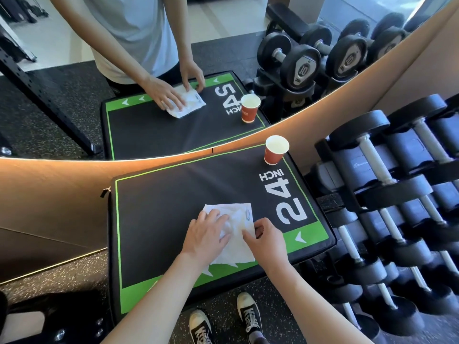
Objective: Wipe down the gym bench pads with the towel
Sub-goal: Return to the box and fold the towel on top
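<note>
Both hands on soft, limp white towel [236, 229] lying on black pad [173, 194]: left hand [207, 234] pressing flat, right hand [267, 240] fingers pinching near edge; light, bunches easily, best pinned under spread palm.

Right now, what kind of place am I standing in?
Most likely a gym: a rack of dumbbells stands to the right, a padded box marked 24 INCH sits in front, and a wall mirror reflects more weights.

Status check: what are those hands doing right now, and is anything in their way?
Left hand flat on towel, pressing. Right hand pinching towel's edge. Towel on black pad, near edge. Paper cup at far corner, apart from towel.
</note>
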